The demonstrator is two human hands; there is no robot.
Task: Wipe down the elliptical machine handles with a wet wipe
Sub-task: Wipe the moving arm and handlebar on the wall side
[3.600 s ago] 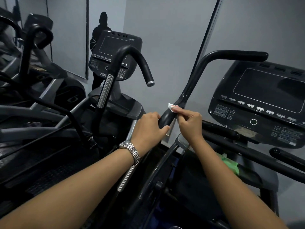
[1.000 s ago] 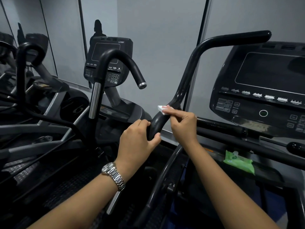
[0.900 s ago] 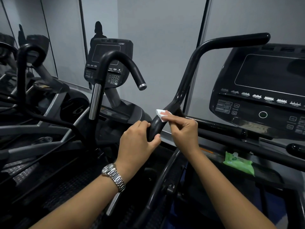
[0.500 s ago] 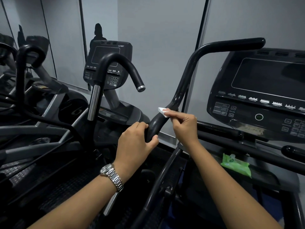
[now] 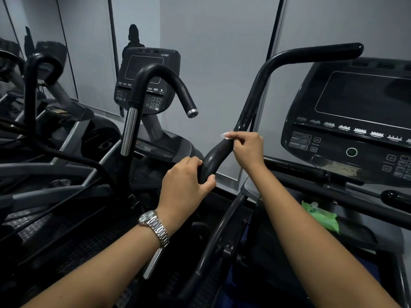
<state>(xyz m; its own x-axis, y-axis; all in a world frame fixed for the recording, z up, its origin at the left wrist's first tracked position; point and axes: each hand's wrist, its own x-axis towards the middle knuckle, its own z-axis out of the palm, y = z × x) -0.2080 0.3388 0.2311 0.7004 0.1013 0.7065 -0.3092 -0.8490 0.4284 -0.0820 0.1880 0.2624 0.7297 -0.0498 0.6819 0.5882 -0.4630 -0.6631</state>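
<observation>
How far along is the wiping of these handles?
Done: cannot tell; no part looks visibly wiped. In hand: the right hand pinches the wipe against the handle at its bend, while the left hand grips it just below. Left: probably the handle's upper stretch to its tip, then the side grip.

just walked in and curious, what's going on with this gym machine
A person is wiping an elliptical's black handle. The left hand grips the handle at its lower bend, while the right hand, just above it, pinches a small white wet wipe against the bar. A green pack of wipes lies on the machine below the console.
</observation>
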